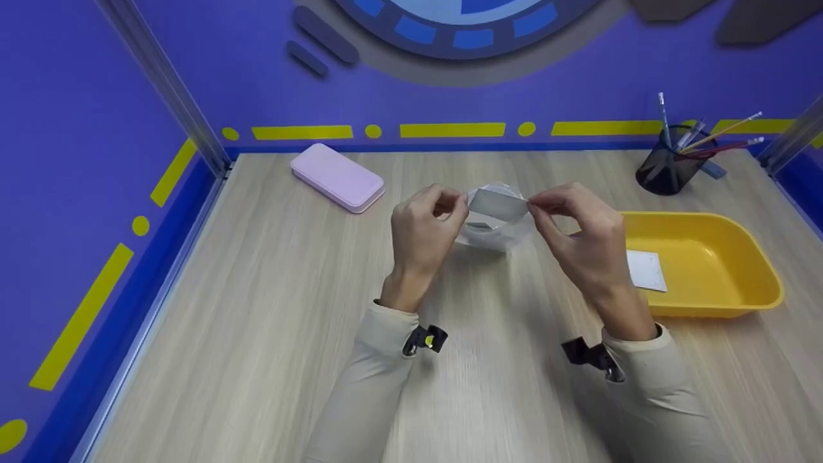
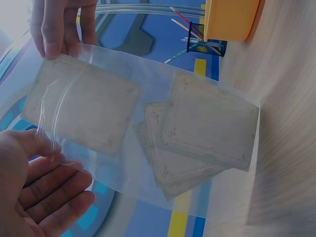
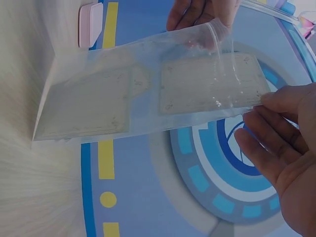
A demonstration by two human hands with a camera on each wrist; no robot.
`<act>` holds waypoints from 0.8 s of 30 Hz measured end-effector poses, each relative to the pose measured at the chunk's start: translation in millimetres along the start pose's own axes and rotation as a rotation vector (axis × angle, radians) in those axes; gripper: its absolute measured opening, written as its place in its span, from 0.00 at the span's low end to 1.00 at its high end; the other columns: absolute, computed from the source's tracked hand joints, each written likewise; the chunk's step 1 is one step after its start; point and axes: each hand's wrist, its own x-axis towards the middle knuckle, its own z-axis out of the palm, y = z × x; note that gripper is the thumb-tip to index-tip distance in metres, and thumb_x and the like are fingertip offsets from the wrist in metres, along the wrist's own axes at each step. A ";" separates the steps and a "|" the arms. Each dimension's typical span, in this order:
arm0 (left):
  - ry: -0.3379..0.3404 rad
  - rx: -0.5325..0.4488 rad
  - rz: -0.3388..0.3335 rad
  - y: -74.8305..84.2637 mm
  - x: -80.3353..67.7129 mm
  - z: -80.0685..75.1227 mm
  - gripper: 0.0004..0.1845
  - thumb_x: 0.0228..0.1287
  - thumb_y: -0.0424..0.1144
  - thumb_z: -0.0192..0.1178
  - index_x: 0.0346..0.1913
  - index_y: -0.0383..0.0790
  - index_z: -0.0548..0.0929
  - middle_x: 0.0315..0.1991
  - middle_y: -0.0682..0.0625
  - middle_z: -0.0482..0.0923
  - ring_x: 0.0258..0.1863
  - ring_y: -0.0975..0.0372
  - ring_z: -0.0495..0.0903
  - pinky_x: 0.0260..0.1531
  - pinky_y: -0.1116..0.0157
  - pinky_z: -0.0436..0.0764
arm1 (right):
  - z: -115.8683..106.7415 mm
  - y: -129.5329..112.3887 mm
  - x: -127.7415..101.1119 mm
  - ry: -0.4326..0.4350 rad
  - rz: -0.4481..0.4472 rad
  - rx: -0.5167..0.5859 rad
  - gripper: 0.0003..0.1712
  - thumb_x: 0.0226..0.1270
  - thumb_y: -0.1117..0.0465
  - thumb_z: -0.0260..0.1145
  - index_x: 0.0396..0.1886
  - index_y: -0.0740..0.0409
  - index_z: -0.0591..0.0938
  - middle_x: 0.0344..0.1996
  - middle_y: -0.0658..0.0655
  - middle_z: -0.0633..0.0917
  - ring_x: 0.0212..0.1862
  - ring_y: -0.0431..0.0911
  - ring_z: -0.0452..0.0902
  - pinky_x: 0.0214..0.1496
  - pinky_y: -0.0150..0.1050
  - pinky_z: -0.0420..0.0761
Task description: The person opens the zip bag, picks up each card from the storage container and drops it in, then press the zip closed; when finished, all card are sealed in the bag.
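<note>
Wood-grain table (image 1: 270, 308), purple walls (image 1: 71, 128); pink case (image 1: 337, 177) possibly closed.

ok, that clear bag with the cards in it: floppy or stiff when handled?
Probably floppy: the clear bag is thin film that wrinkles where the left hand and right hand pinch it. The cards inside look flat, so they likely stiffen it locally. They lie loose and overlapping, so may slide.

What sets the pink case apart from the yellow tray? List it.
The pink case is closed and flat; the yellow tray is open. The pink case lies back left; the yellow tray sits right. The yellow tray holds a white card; the pink case bears nothing. Both rest on the table.
</note>
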 end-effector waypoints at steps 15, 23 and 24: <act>0.009 0.004 -0.004 0.5 0.4 0.5 0.03 0.64 0.29 0.71 0.32 0.34 0.88 0.29 0.47 0.88 0.29 0.60 0.87 0.34 0.69 0.84 | -4.1 7.5 -1.5 -0.127 0.053 -0.014 0.09 0.62 0.79 0.75 0.40 0.67 0.89 0.36 0.58 0.87 0.40 0.44 0.84 0.50 0.27 0.81; 0.011 0.011 0.007 0.3 0.7 0.4 0.04 0.64 0.29 0.71 0.31 0.34 0.88 0.29 0.47 0.88 0.28 0.60 0.87 0.34 0.70 0.84 | -10.6 9.4 0.3 -0.196 0.062 -0.032 0.08 0.64 0.77 0.75 0.41 0.67 0.90 0.37 0.57 0.87 0.41 0.45 0.85 0.51 0.25 0.81; 0.011 0.012 0.008 0.3 0.6 0.5 0.04 0.64 0.29 0.71 0.32 0.34 0.88 0.29 0.47 0.88 0.28 0.60 0.87 0.34 0.69 0.84 | -11.2 9.1 0.2 -0.203 0.066 -0.036 0.08 0.64 0.76 0.75 0.42 0.66 0.90 0.38 0.56 0.88 0.41 0.46 0.85 0.51 0.24 0.80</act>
